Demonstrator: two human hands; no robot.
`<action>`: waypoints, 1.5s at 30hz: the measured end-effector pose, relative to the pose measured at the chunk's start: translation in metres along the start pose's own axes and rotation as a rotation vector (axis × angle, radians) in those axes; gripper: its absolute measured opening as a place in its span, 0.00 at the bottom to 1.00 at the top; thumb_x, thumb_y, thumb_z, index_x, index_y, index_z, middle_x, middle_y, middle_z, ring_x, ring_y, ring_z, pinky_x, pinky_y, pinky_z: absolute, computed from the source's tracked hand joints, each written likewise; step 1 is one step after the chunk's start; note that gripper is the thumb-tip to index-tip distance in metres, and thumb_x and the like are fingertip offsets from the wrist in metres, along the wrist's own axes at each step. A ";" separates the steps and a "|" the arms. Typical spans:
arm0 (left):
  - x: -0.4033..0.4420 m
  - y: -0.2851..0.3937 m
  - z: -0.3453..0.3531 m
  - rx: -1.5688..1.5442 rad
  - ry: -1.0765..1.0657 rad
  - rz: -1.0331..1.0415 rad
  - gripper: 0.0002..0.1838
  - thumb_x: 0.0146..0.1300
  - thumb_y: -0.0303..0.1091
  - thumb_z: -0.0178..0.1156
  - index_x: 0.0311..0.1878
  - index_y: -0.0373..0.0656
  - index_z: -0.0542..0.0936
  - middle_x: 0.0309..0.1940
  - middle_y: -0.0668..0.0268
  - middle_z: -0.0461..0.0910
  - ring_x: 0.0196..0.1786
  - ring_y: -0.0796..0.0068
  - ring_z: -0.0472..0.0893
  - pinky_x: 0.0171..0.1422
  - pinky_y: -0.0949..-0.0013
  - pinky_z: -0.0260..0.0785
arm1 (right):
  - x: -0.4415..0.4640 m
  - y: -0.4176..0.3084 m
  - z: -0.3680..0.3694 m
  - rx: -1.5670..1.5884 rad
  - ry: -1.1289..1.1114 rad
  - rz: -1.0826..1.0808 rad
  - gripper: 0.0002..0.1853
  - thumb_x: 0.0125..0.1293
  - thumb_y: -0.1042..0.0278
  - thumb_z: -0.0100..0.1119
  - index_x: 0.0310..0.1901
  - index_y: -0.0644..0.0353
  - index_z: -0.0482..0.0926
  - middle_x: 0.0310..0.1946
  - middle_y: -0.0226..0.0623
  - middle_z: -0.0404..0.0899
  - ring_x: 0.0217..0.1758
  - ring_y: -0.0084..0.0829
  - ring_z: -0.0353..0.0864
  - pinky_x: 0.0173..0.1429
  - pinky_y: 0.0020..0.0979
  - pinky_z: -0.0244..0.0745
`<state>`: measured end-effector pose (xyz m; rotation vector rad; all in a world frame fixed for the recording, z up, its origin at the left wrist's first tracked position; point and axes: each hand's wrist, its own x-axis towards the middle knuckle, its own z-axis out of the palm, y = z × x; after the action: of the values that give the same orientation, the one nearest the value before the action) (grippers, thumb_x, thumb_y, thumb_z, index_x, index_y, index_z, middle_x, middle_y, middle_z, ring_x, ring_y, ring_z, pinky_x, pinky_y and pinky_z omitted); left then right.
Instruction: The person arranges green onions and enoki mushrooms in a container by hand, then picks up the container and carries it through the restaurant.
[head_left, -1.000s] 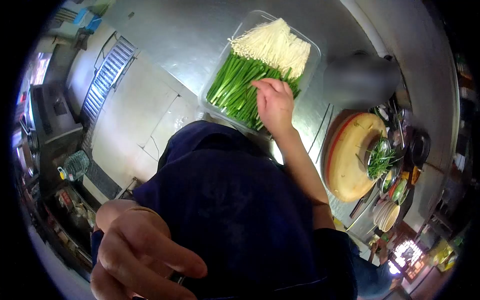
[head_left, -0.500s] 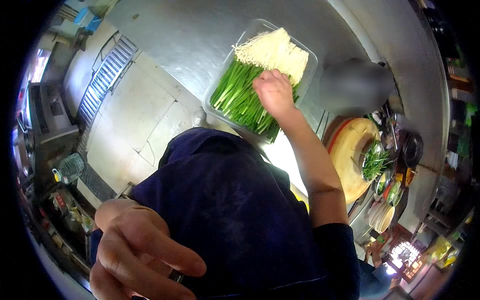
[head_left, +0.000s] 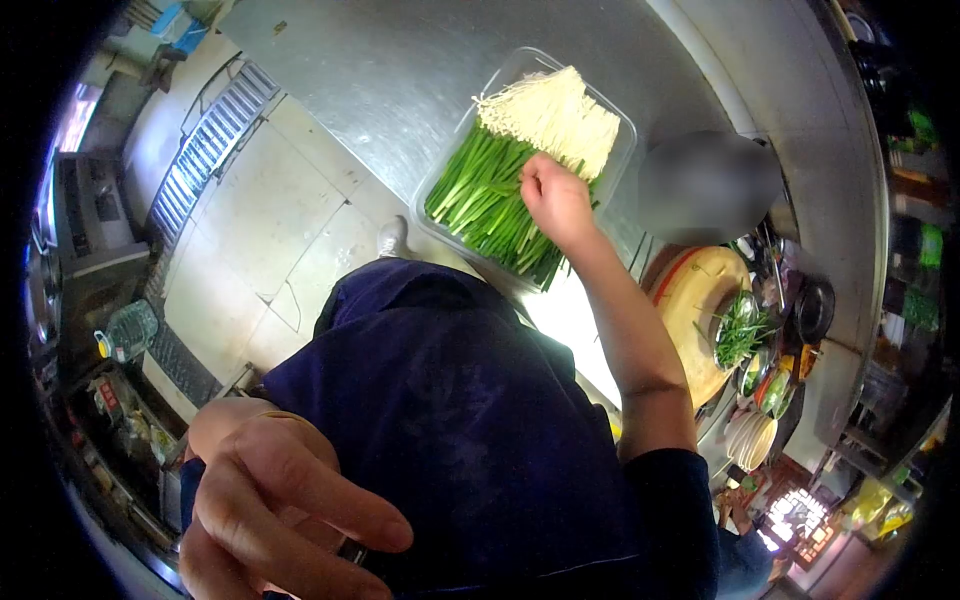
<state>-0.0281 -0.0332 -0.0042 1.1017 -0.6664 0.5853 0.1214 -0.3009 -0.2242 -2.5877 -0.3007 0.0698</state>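
Note:
A clear plastic tub [head_left: 425,195] holds green garlic chives [head_left: 480,190] with a pale bundle of enoki mushrooms [head_left: 555,115] beside them at the far end. My right hand [head_left: 558,205] is over the chives, close to the mushrooms. Its fingers are pinched together with green stalks at the tips; how many it grips is hidden. Close to the camera at lower left, my left hand [head_left: 280,500] is curled, away from the tub. A small dark, shiny bit shows between its fingers, too little to name.
The tub stands on a steel counter [head_left: 340,60]. Right of it are a round wooden chopping board [head_left: 695,300], a bowl of cut greens [head_left: 738,335], stacked plates [head_left: 750,440] and a dark pan [head_left: 815,310]. A floor grate [head_left: 215,140] and a plastic jug [head_left: 130,330] lie left.
My right hand's fingers have drawn together into a pinch, and the hand has shifted slightly over the chives. The view has tilted a little. My left hand keeps its pose.

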 end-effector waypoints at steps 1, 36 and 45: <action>0.001 -0.001 0.000 -0.006 -0.002 0.007 0.07 0.64 0.18 0.57 0.44 0.33 0.79 0.47 0.64 0.76 0.42 0.74 0.83 0.35 0.72 0.86 | -0.002 0.000 -0.001 0.017 0.023 0.002 0.03 0.58 0.73 0.58 0.35 0.58 0.77 0.31 0.43 0.81 0.37 0.45 0.81 0.43 0.41 0.77; 0.032 0.004 -0.027 -0.372 -0.556 -0.320 0.25 0.66 0.64 0.52 0.64 0.71 0.71 0.46 0.66 0.70 0.48 0.55 0.73 0.45 0.64 0.67 | -0.062 -0.021 0.017 -0.135 0.461 -0.173 0.04 0.54 0.69 0.67 0.30 0.54 0.80 0.30 0.35 0.79 0.37 0.36 0.80 0.38 0.34 0.78; 0.036 0.000 -0.035 -0.401 -0.569 -0.352 0.25 0.66 0.63 0.55 0.63 0.70 0.71 0.44 0.66 0.70 0.46 0.57 0.73 0.43 0.65 0.68 | -0.066 -0.031 0.030 -0.296 0.207 -0.193 0.06 0.48 0.67 0.67 0.26 0.53 0.77 0.28 0.28 0.79 0.36 0.34 0.77 0.38 0.36 0.73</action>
<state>0.0028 0.0035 0.0122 0.9705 -0.9997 -0.1779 0.0479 -0.2751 -0.2351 -2.8106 -0.5149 -0.3327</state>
